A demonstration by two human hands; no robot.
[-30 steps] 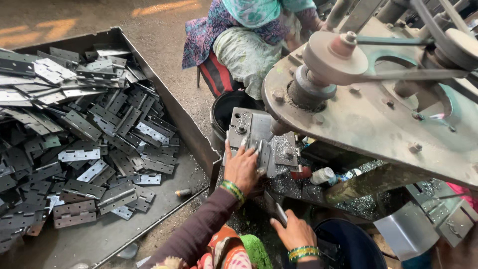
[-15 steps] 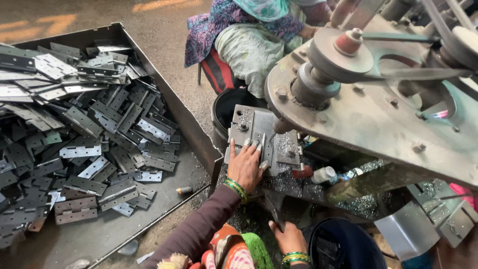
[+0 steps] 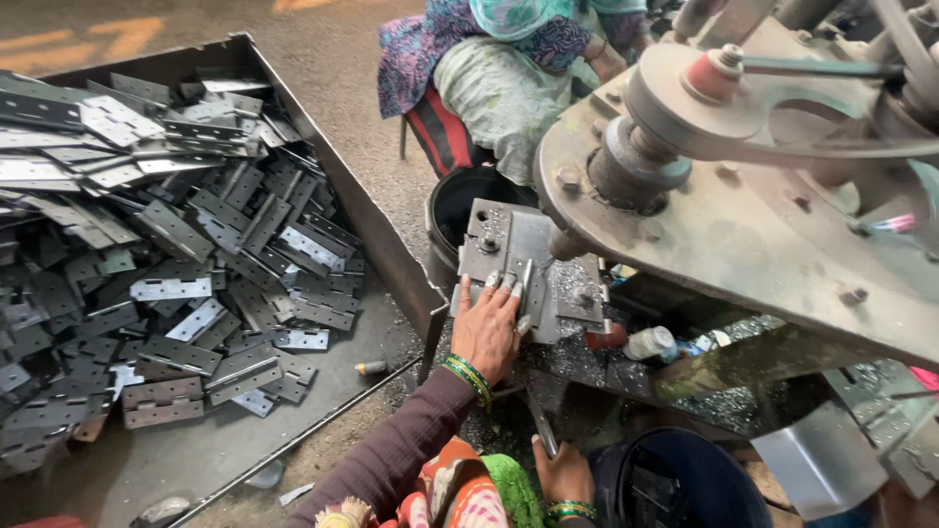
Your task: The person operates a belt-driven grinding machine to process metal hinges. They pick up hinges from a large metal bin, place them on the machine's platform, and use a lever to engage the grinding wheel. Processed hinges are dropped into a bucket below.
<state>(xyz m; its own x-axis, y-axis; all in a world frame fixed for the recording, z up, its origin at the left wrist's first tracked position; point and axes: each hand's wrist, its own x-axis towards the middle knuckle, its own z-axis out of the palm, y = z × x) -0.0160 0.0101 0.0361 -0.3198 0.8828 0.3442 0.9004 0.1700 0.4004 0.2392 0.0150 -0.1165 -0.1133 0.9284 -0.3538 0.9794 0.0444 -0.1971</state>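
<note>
Her left hand [image 3: 486, 328] lies flat, fingers spread, pinning a hinge plate [image 3: 523, 284] on the machine bed [image 3: 489, 230]. Her right hand [image 3: 562, 474] grips a lever [image 3: 541, 425] below. Fingertips near the spindle [image 3: 567, 242] could get caught.

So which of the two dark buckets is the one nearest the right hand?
The bluish bucket at the bottom edge, right beside the right hand. The other, black bucket, stands farther up, beyond the machine's plate under the left hand.
</note>
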